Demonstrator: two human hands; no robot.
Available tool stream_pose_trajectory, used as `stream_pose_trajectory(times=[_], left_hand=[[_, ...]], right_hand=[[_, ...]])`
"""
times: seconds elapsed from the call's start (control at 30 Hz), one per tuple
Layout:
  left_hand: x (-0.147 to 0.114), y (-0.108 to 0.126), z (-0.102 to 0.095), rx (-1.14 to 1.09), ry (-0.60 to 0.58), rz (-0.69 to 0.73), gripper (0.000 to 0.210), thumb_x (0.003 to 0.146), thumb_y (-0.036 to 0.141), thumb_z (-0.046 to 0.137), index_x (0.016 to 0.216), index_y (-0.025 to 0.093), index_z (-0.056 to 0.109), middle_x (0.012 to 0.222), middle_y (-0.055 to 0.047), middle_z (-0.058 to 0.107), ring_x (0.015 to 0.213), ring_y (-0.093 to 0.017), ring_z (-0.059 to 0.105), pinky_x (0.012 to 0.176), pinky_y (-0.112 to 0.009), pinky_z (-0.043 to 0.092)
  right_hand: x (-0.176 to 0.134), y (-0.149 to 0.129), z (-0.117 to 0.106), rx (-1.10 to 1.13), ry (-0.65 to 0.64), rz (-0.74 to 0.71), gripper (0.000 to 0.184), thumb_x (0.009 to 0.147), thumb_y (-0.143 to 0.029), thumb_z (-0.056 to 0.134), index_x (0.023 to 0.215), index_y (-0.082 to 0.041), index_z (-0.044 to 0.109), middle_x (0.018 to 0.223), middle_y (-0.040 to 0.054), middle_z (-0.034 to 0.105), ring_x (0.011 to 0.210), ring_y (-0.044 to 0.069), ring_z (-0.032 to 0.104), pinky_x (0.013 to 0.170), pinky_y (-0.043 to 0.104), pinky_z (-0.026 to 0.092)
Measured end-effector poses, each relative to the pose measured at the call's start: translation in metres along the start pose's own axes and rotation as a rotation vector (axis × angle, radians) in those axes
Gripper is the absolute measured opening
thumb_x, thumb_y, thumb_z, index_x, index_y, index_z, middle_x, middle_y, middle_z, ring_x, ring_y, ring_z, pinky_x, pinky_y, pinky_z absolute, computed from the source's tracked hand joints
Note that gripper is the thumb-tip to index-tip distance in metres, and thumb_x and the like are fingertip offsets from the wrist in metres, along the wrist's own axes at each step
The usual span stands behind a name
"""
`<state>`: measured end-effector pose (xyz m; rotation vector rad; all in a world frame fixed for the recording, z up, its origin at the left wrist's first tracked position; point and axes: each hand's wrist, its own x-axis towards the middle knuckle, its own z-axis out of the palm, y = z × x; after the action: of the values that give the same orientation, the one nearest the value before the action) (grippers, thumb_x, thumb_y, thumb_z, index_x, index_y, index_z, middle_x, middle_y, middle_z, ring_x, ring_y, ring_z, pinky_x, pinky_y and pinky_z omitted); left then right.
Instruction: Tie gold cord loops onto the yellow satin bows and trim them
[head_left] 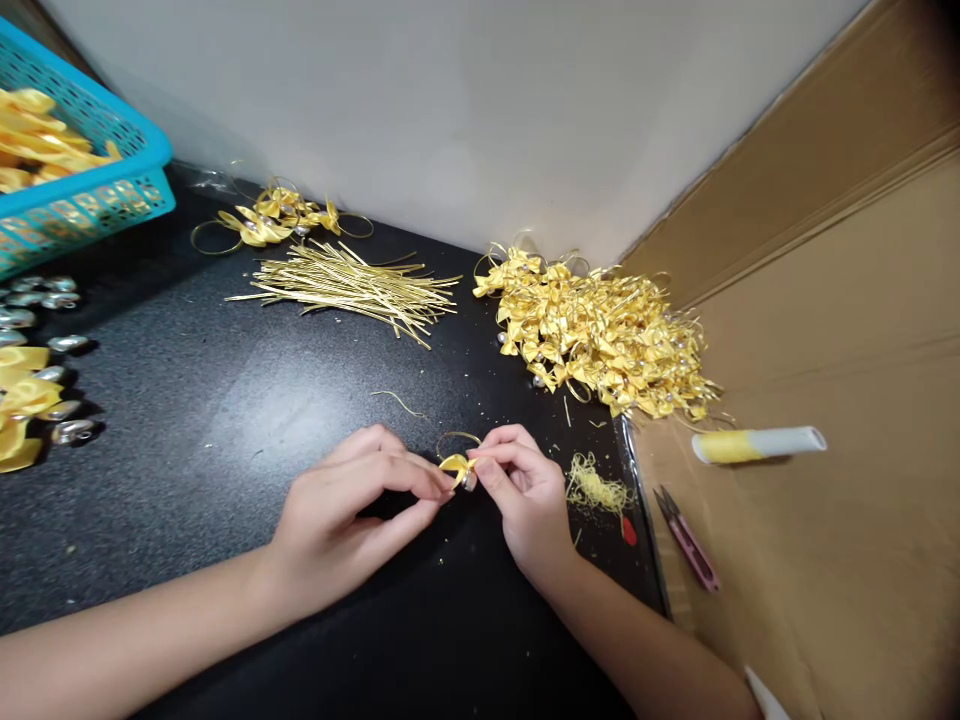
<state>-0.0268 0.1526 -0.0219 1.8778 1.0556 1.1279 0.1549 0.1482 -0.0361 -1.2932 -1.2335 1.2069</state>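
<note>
Between my two hands is a small yellow ribbon bow (454, 465) with a silver bell or bead (469, 481) below it and a thin gold wire loop (457, 436) rising behind. My left hand (358, 505) pinches the bow's left side between thumb and fingertips. On the other side, my right hand (523, 490) grips the bow's right end with thumb and forefinger, its other fingers curled. A loose thread (401, 402) lies on the black tabletop beyond my hands.
Gold wire ties (352, 283) lie behind, beside a large pile of finished bows (600, 330). Thread scraps (596, 487) lie at right, with thread snips (688, 541) and a yellow-white tube (759, 444) on cardboard. Left are a blue basket (142, 150) and silver beads (73, 431).
</note>
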Motion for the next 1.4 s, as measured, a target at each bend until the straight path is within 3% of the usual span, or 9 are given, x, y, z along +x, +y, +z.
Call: stream_pose_trajectory(times=[0.23, 0.83, 1.1, 1.4], left_hand=[[0.0028, -0.0012, 0.0023, 0.074, 0.075, -0.071, 0.003, 0.079, 0.024, 0.066, 0.081, 0.022, 0.066, 0.073, -0.001, 0.070, 0.068, -0.016, 0.064, 0.062, -0.029, 0.050], [0.0050, -0.0058, 0.0014, 0.125, -0.034, 0.037, 0.011, 0.083, 0.017, 0.063, 0.087, 0.022, 0.071, 0.080, -0.001, 0.072, 0.073, -0.014, 0.064, 0.068, -0.025, 0.049], [0.0050, -0.0048, 0.0010, 0.097, -0.128, -0.103, 0.011, 0.085, 0.023, 0.060, 0.086, 0.023, 0.071, 0.082, 0.000, 0.071, 0.076, -0.015, 0.062, 0.070, -0.026, 0.048], [0.0051, -0.0031, 0.0022, -0.066, -0.118, -0.386, 0.016, 0.082, 0.033, 0.060, 0.076, 0.019, 0.067, 0.074, 0.000, 0.068, 0.068, -0.014, 0.060, 0.064, -0.025, 0.047]], right_hand=[[-0.0005, 0.0004, -0.0005, -0.016, -0.008, -0.010, 0.010, 0.081, -0.031, 0.067, 0.076, -0.025, 0.073, 0.087, 0.0035, 0.059, 0.085, 0.018, 0.056, 0.081, 0.036, 0.045], [-0.0033, -0.0026, 0.0023, -0.146, 0.023, -0.097, 0.010, 0.081, -0.022, 0.065, 0.079, -0.024, 0.074, 0.085, 0.0025, 0.061, 0.086, 0.017, 0.057, 0.082, 0.035, 0.045], [-0.0023, -0.0014, 0.0014, -0.178, 0.020, -0.093, 0.009, 0.081, -0.021, 0.065, 0.078, -0.024, 0.074, 0.086, 0.0023, 0.062, 0.085, 0.016, 0.058, 0.082, 0.035, 0.046], [-0.0007, -0.0036, -0.0003, -0.137, 0.010, -0.025, 0.010, 0.081, -0.025, 0.065, 0.077, -0.024, 0.074, 0.085, 0.0022, 0.062, 0.084, 0.016, 0.057, 0.082, 0.034, 0.044]])
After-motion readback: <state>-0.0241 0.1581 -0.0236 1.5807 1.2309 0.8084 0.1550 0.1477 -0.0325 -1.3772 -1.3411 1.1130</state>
